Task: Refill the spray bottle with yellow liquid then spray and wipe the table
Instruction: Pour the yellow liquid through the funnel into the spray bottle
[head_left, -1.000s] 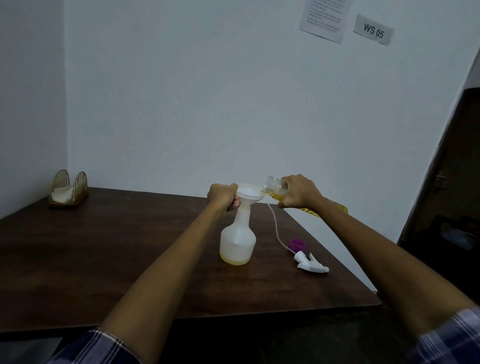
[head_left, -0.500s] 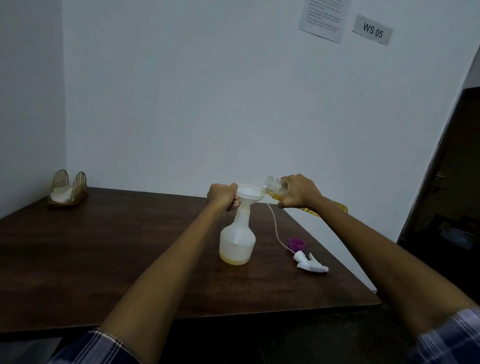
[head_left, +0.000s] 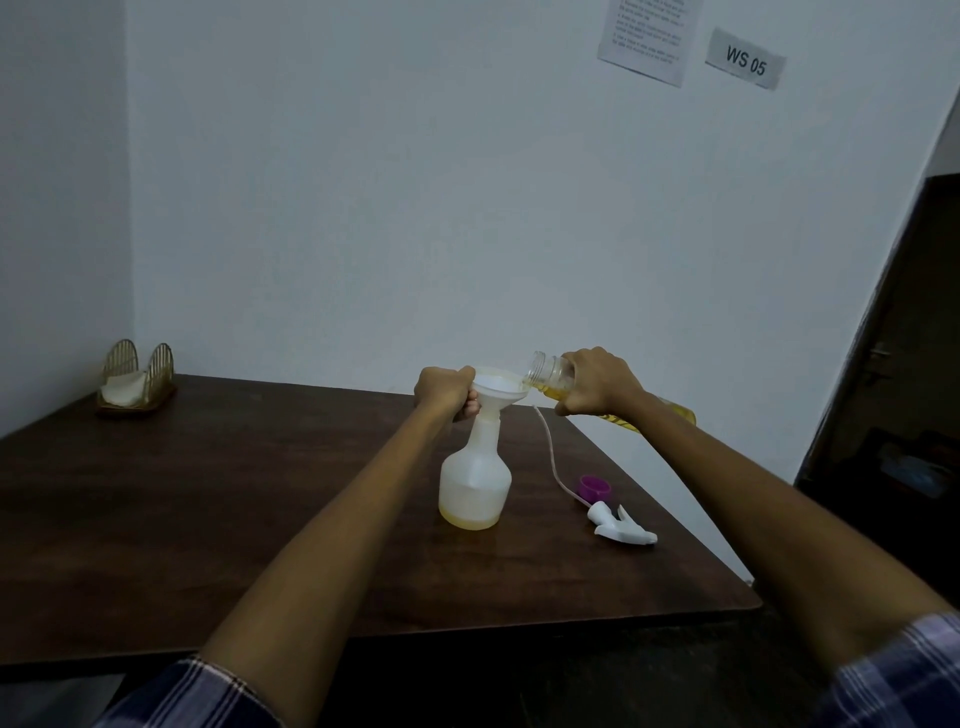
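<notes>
A translucent white spray bottle stands on the dark wooden table with a thin layer of yellow liquid at its bottom. A white funnel sits in its neck. My left hand grips the funnel's rim and the bottle neck. My right hand holds a clear bottle of yellow liquid tipped sideways, its open mouth over the funnel. The white spray head with its long tube lies on the table to the right, beside a purple cap.
A gold wire holder with white napkins stands at the table's far left corner by the wall. The table's right edge runs close past the spray head. A dark doorway is at the right.
The yellow layer in the spray bottle looks slightly higher. Both hands hold nearly the same pose.
</notes>
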